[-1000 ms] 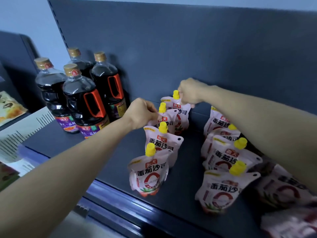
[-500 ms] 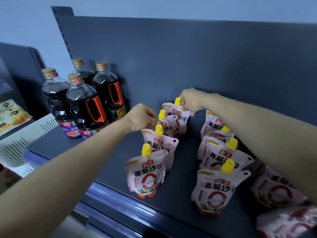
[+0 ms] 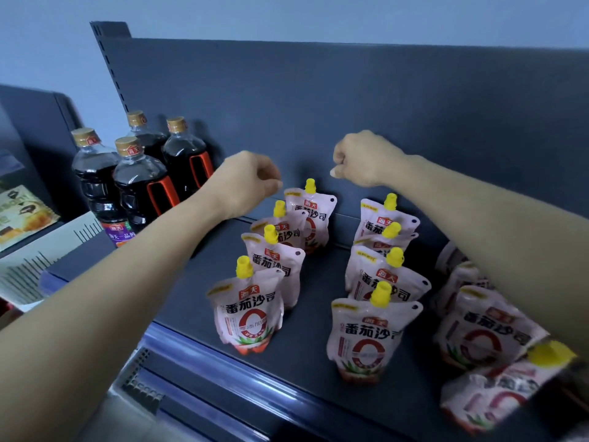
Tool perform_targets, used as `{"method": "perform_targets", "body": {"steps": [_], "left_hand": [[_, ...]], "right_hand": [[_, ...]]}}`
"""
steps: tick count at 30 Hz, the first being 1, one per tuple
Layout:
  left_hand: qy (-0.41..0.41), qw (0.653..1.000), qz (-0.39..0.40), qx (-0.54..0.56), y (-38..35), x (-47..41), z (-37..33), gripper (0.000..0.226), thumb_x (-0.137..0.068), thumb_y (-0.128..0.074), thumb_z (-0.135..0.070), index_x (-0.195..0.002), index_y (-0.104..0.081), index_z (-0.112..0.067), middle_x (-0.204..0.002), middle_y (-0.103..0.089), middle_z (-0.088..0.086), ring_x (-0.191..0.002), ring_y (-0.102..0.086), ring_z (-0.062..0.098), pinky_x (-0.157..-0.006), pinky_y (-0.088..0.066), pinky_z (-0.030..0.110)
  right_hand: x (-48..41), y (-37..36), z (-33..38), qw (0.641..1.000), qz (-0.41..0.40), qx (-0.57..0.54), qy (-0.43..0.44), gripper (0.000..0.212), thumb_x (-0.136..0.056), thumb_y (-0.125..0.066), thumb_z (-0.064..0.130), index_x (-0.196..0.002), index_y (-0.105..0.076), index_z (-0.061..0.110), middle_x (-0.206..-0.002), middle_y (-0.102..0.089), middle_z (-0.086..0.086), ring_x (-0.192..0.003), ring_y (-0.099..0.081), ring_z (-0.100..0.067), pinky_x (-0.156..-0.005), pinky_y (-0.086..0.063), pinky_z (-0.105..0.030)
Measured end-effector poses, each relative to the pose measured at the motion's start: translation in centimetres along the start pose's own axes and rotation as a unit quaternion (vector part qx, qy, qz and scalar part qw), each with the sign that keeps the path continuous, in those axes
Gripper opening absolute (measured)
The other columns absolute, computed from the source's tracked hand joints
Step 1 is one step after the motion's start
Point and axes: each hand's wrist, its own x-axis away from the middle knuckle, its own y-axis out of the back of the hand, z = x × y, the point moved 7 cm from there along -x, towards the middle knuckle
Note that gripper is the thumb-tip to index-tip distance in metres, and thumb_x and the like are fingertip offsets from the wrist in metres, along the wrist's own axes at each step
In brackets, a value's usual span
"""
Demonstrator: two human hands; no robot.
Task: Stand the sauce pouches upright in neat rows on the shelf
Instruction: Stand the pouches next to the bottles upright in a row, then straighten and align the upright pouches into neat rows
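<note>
A dark grey metal shelf point(image 3: 307, 330) with a matching back panel point(image 3: 350, 90) stands against a pale blue wall point(image 3: 47, 43). On it, yellow-capped sauce pouches point(image 3: 248, 314) stand upright in two rows of four with bare shelf between them. Further loose pouches point(image 3: 487, 333) lie jumbled at the right, partly under the forearm. Four dark bottles point(image 3: 140, 173) stand at the back left. The left hand point(image 3: 245, 183) and right hand point(image 3: 366, 159) hover above the rearmost pouches, fingers curled in, holding nothing.
</note>
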Motion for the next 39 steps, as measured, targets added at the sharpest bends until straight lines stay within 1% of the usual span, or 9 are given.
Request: {"method": "perform_targets", "body": {"steps": [3, 6, 9, 12, 16, 21, 29, 34, 39], "left_hand": [[-0.044, 0.998, -0.02, -0.04, 0.1, 1.1, -3.3, 0.027, -0.086, -0.061, -0.023, -0.11, -0.063, -0.011, -0.107, -0.066, 0.004, -0.099, -0.06, 0.021, -0.083, -0.042, 0.024], [-0.092, 0.991, -0.022, -0.097, -0.5, 2.6, -6.7, 0.035, -0.087, -0.059, -0.026, -0.119, -0.057, -0.012, -0.122, -0.061, 0.007, -0.112, -0.055, 0.026, -0.091, -0.043, 0.031], [-0.146, 0.981, -0.019, -0.13, -1.2, 4.2, -10.6, 0.037, -0.088, -0.057, -0.026, -0.123, -0.054, -0.013, -0.122, -0.056, 0.01, -0.113, -0.052, 0.029, -0.093, -0.042, 0.037], [-0.205, 0.966, -0.019, -0.156, -1.8, 6.1, -14.1, 0.038, -0.089, -0.056, -0.026, -0.124, -0.051, -0.013, -0.119, -0.054, 0.011, -0.11, -0.051, 0.032, -0.093, -0.042, 0.043], [-0.269, 0.954, -0.026, -0.127, -2.1, 9.7, -17.1, 0.039, -0.089, -0.054, -0.026, -0.125, -0.051, -0.013, -0.12, -0.055, 0.012, -0.112, -0.051, 0.033, -0.095, -0.041, 0.046], [-0.326, 0.943, -0.016, -0.065, -3.6, 13.8, -20.0, 0.038, -0.089, -0.054, -0.027, -0.126, -0.051, -0.015, -0.125, -0.054, 0.007, -0.116, -0.049, 0.028, -0.097, -0.039, 0.044], [-0.434, 0.9, 0.035, -0.02, -8.2, 20.4, -28.4, 0.033, -0.089, -0.054, -0.025, -0.12, -0.053, -0.014, -0.119, -0.056, 0.008, -0.108, -0.052, 0.028, -0.092, -0.042, 0.045], [-0.454, 0.888, 0.065, -0.017, -11.1, 23.6, -32.4, 0.033, -0.089, -0.053, -0.026, -0.119, -0.054, -0.014, -0.119, -0.056, 0.008, -0.108, -0.052, 0.028, -0.091, -0.042, 0.046], [-0.448, 0.89, 0.075, -0.024, -14.7, 26.1, -36.2, 0.031, -0.09, -0.053, -0.026, -0.118, -0.055, -0.014, -0.117, -0.057, 0.008, -0.108, -0.053, 0.028, -0.09, -0.045, 0.046]], "right_hand": [[2.3, 1.9, -0.2, 0.998, -0.018, 0.054, 0.013, 0.036, -0.088, -0.06, 0.029, -0.111, -0.062, 0.003, -0.112, -0.064, -0.018, -0.1, -0.061, -0.039, -0.086, -0.053, -0.043], [5.4, 4.0, -1.0, 0.995, -0.038, 0.094, 0.018, 0.041, -0.089, -0.058, 0.033, -0.119, -0.058, 0.006, -0.117, -0.062, -0.018, -0.105, -0.058, -0.04, -0.087, -0.049, -0.042], [9.0, 5.8, -1.8, 0.99, -0.062, 0.129, 0.01, 0.042, -0.09, -0.056, 0.036, -0.121, -0.055, 0.007, -0.117, -0.062, -0.017, -0.109, -0.056, -0.038, -0.087, -0.046, -0.042], [12.8, 7.4, -2.9, 0.982, -0.088, 0.167, -0.021, 0.039, -0.091, -0.054, 0.037, -0.119, -0.056, 0.009, -0.117, -0.062, -0.015, -0.11, -0.055, -0.036, -0.088, -0.044, -0.042], [17.8, 9.0, -3.6, 0.975, -0.103, 0.182, -0.072, 0.039, -0.091, -0.055, 0.036, -0.118, -0.056, 0.009, -0.119, -0.06, -0.017, -0.11, -0.055, -0.037, -0.088, -0.045, -0.044], [24.6, 10.1, -4.4, 0.965, -0.112, 0.197, -0.132, 0.038, -0.09, -0.056, 0.032, -0.119, -0.056, 0.008, -0.119, -0.061, -0.018, -0.109, -0.056, -0.039, -0.087, -0.047, -0.046], [37.5, 11.8, -10.4, 0.924, -0.085, 0.227, -0.295, 0.036, -0.089, -0.056, 0.028, -0.116, -0.06, 0.005, -0.116, -0.063, -0.021, -0.106, -0.058, -0.04, -0.083, -0.048, -0.042], [43.3, 12.0, -13.9, 0.908, -0.081, 0.226, -0.342, 0.035, -0.091, -0.055, 0.029, -0.117, -0.06, 0.006, -0.112, -0.064, -0.019, -0.105, -0.059, -0.039, -0.071, -0.043, -0.036], [47.4, 11.9, -17.6, 0.908, -0.083, 0.223, -0.346, 0.033, -0.09, -0.055, 0.025, -0.117, -0.06, 0.007, -0.11, -0.065, -0.017, -0.103, -0.06, -0.038, -0.077, -0.047, -0.036]]}}
